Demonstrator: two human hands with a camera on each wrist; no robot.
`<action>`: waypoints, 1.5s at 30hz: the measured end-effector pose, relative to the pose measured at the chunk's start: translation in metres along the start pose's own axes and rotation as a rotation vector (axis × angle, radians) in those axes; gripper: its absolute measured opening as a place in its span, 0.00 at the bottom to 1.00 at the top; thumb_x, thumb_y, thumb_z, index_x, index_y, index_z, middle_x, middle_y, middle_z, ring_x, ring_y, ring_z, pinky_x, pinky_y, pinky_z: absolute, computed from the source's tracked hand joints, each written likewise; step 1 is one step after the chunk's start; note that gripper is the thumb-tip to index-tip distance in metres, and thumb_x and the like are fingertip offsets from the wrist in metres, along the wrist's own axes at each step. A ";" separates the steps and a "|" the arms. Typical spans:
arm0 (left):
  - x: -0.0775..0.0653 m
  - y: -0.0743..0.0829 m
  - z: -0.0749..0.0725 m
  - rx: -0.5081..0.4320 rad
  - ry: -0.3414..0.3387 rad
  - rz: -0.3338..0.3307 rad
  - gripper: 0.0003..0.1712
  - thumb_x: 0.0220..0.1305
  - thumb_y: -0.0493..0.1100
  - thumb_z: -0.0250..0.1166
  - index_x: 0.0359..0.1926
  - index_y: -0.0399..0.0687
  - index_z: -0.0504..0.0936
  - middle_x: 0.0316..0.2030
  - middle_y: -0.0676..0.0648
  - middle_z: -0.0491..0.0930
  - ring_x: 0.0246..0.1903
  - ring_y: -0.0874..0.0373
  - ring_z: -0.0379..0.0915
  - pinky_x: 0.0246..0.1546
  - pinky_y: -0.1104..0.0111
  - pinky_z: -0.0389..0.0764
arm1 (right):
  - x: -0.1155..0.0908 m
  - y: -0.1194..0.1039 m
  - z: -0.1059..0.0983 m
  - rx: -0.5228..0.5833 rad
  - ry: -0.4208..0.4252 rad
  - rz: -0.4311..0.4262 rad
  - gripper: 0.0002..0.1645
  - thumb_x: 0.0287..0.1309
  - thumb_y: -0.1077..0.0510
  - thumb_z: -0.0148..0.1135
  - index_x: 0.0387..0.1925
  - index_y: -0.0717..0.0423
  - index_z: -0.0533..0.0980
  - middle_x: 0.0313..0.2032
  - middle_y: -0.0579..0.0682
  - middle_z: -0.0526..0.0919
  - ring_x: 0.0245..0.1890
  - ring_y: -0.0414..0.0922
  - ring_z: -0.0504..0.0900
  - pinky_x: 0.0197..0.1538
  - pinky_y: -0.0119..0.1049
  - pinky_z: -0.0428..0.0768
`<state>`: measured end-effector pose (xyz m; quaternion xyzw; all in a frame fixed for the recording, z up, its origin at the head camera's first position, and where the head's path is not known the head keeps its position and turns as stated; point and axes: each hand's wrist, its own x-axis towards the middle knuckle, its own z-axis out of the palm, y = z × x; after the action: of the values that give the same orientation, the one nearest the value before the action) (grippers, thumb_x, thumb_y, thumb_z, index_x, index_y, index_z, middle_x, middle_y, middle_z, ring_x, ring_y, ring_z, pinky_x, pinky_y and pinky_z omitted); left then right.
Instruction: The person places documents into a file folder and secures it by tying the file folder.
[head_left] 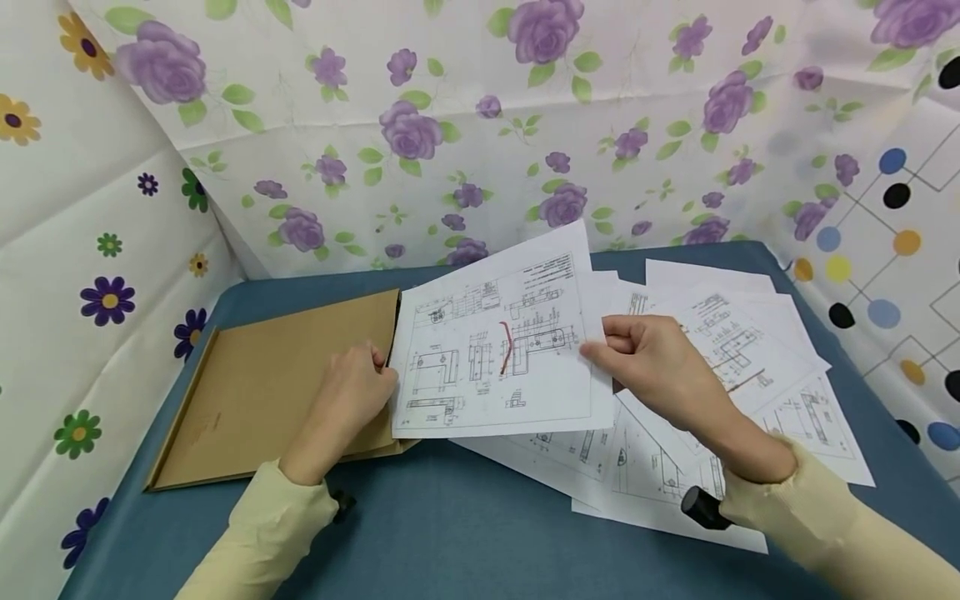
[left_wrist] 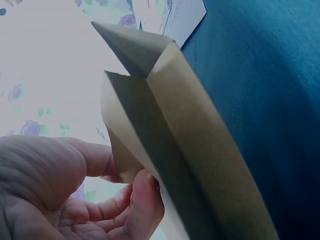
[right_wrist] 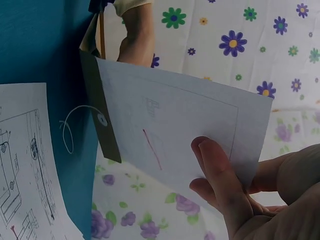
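Observation:
A brown kraft-paper document envelope (head_left: 270,375) lies on the left of the table, its open end facing right. At that end my left hand (head_left: 352,387) pinches the edge between thumb and fingers; the left wrist view shows the envelope's mouth (left_wrist: 140,110) gaping. Between thumb and fingers, my right hand (head_left: 663,367) grips the right edge of a white drawing sheet (head_left: 551,383) with line diagrams and a red mark. The sheet is raised and tilted, its left edge right at the envelope's mouth. In the right wrist view its back (right_wrist: 170,110) overlaps the envelope's flap (right_wrist: 102,115).
Several loose drawing sheets (head_left: 652,500) spread overlapping over the right side of the blue-covered table (head_left: 465,533). A white string (right_wrist: 67,132) loops from a round fastener on the flap. Flowered cloth (head_left: 322,100) hangs behind the table.

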<state>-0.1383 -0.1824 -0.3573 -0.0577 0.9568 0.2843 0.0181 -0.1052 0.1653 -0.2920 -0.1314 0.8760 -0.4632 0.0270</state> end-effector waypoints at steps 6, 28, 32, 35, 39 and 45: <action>-0.003 0.001 0.006 0.008 0.018 -0.001 0.05 0.62 0.33 0.56 0.39 0.37 0.73 0.33 0.39 0.74 0.28 0.48 0.72 0.22 0.66 0.67 | 0.008 -0.006 0.003 0.028 -0.059 -0.002 0.26 0.69 0.57 0.65 0.20 0.53 0.61 0.13 0.42 0.59 0.22 0.46 0.80 0.20 0.34 0.58; -0.004 0.001 0.019 0.082 0.136 0.075 0.07 0.62 0.28 0.51 0.28 0.41 0.67 0.21 0.47 0.61 0.17 0.53 0.60 0.18 0.67 0.59 | 0.023 -0.009 0.002 0.265 -0.278 0.062 0.14 0.72 0.64 0.56 0.51 0.70 0.79 0.38 0.57 0.90 0.35 0.51 0.90 0.44 0.40 0.86; -0.006 0.000 0.019 0.087 0.134 0.073 0.06 0.62 0.29 0.52 0.29 0.41 0.68 0.21 0.46 0.63 0.18 0.52 0.63 0.18 0.66 0.61 | 0.034 -0.004 0.010 0.329 -0.306 0.069 0.16 0.72 0.65 0.56 0.54 0.72 0.78 0.44 0.60 0.89 0.36 0.51 0.90 0.42 0.41 0.86; -0.007 0.001 0.019 0.087 0.133 0.085 0.06 0.62 0.29 0.52 0.29 0.41 0.68 0.22 0.45 0.64 0.19 0.52 0.64 0.18 0.66 0.61 | 0.044 0.001 0.019 0.394 -0.334 0.085 0.18 0.71 0.67 0.56 0.58 0.73 0.77 0.49 0.63 0.87 0.38 0.51 0.90 0.41 0.41 0.86; -0.008 0.002 0.018 0.089 0.135 0.095 0.03 0.63 0.30 0.53 0.32 0.40 0.69 0.24 0.43 0.68 0.21 0.50 0.67 0.19 0.65 0.63 | 0.053 0.005 0.032 0.449 -0.365 0.094 0.19 0.70 0.70 0.55 0.59 0.75 0.75 0.51 0.65 0.86 0.40 0.51 0.90 0.41 0.42 0.86; -0.012 0.002 0.018 0.093 0.146 0.110 0.03 0.63 0.30 0.54 0.33 0.39 0.70 0.24 0.42 0.70 0.21 0.49 0.68 0.19 0.65 0.63 | 0.060 0.004 0.051 0.467 -0.394 0.108 0.18 0.71 0.70 0.55 0.59 0.72 0.76 0.50 0.62 0.87 0.43 0.52 0.89 0.43 0.44 0.86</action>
<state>-0.1271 -0.1694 -0.3705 -0.0247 0.9694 0.2354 -0.0645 -0.1557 0.1111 -0.3201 -0.1624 0.7294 -0.6156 0.2504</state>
